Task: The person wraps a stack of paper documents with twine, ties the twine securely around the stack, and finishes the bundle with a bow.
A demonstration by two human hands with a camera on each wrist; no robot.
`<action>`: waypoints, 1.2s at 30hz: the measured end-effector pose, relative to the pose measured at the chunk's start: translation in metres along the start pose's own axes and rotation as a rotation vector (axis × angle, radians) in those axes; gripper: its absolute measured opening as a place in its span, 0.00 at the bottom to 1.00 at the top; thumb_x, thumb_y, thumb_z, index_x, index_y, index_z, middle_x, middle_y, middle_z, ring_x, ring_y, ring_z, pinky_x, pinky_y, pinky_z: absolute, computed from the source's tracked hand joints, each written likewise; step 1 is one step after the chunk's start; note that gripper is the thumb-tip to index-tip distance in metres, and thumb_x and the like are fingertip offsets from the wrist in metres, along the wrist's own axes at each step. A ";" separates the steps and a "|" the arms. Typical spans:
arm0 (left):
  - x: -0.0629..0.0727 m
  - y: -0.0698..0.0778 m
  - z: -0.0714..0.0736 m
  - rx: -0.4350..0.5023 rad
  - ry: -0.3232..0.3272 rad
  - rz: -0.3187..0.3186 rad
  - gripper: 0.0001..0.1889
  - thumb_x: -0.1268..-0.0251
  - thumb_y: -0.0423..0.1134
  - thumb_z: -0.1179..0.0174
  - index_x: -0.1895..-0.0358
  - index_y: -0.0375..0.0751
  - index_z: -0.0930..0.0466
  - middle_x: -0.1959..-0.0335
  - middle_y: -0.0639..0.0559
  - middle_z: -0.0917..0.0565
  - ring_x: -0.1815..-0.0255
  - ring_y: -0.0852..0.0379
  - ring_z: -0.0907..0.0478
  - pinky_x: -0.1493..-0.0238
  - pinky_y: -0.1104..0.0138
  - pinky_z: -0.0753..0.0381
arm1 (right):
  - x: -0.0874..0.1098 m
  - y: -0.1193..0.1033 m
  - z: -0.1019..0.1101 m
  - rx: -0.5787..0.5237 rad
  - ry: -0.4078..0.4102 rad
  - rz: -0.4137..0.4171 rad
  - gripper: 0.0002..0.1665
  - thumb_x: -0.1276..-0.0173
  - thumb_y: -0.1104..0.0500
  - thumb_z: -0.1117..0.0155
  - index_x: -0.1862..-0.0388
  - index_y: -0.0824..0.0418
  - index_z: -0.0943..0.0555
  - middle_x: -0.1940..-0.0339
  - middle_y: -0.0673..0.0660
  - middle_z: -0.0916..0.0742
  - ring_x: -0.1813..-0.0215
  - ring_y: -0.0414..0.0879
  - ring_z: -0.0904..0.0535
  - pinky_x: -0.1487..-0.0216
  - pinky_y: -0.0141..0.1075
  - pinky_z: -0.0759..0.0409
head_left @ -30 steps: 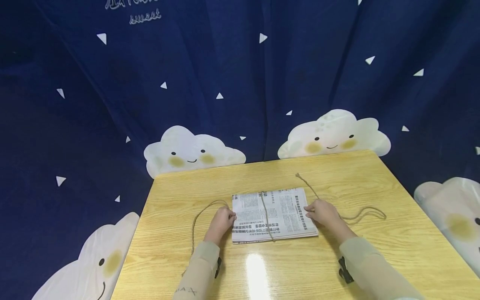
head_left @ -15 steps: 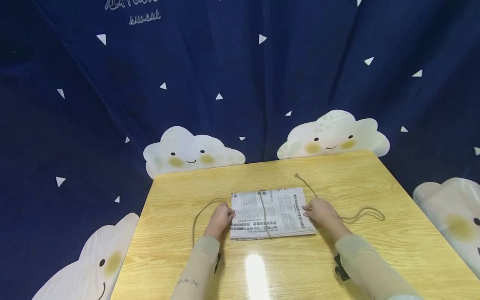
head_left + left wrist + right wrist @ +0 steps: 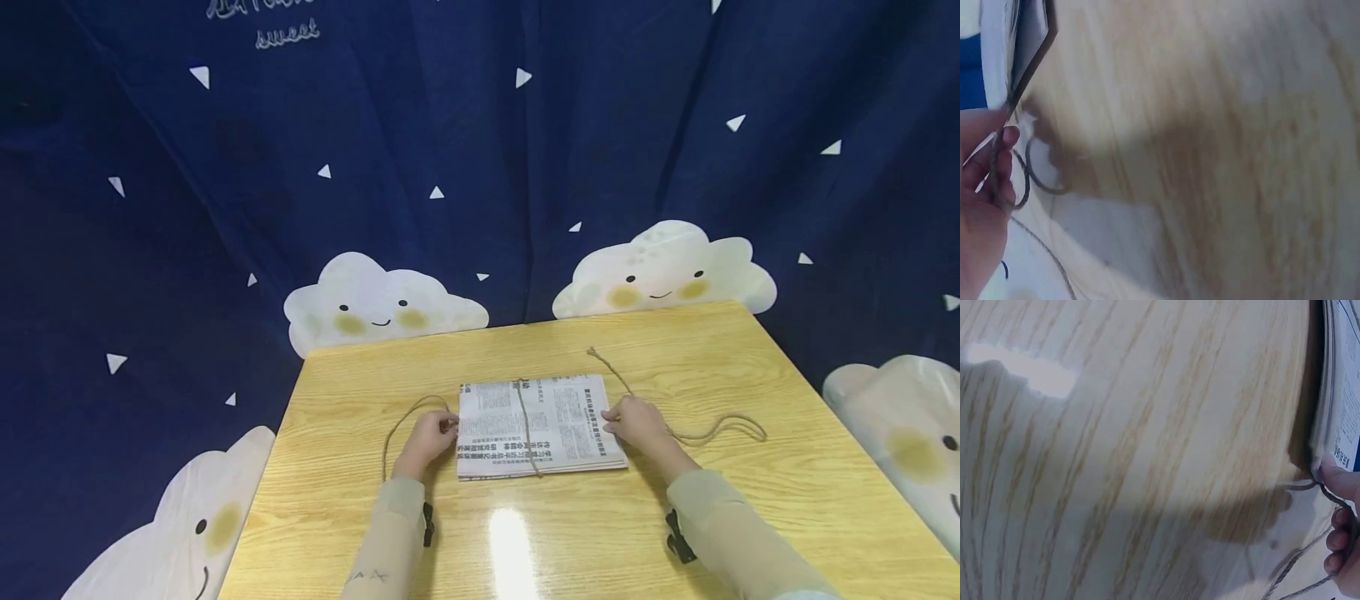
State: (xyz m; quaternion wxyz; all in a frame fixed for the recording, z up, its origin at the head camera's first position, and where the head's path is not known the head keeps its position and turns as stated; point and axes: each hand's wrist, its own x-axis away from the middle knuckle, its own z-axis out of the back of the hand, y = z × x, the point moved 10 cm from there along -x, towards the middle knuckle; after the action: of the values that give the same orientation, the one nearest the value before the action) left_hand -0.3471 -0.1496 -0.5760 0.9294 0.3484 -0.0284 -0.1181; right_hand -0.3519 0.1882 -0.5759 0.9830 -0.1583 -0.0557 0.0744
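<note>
A folded stack of newspapers [image 3: 570, 425] lies on the wooden table with a thin brown rope [image 3: 527, 425] running across its middle. At the stack's left edge is my left hand [image 3: 426, 437]; in the left wrist view its thumb is near the paper corner and its curled fingers hold the rope [image 3: 1027, 178], which loops below them. My right hand [image 3: 641, 425] is at the right edge, thumb against the stack's corner. In the right wrist view the rope [image 3: 1288, 570] passes through its curled fingers. The stack's underside is hidden.
Loose rope curves over the table [image 3: 360, 375] left of the left hand. On the right, one frayed end points to the back and a loop lies beyond the right wrist. A dark blue curtain [image 3: 420, 125] with cloud prints hangs behind the table.
The newspaper stack and both hands have shifted slightly left. The stack's near edge sits a little farther back than at first. My left hand has edged away from the paper, its fingers slightly parted.
</note>
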 end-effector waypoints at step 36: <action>0.004 0.069 -0.040 0.027 0.037 -0.202 0.34 0.48 0.36 0.45 0.33 0.38 0.40 0.30 0.49 0.42 0.31 0.46 0.47 0.32 0.50 0.49 | 0.004 0.003 -0.005 0.019 0.017 -0.001 0.16 0.44 0.52 0.33 0.57 0.55 0.16 0.55 0.64 0.17 0.54 0.62 0.22 0.64 0.49 0.25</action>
State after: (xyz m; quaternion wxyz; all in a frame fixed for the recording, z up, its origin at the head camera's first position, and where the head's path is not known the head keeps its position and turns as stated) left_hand -0.3243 -0.0749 -0.5611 0.9084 0.3641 0.0225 -0.2044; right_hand -0.3480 0.1902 -0.5811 0.9849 -0.1496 -0.0466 0.0730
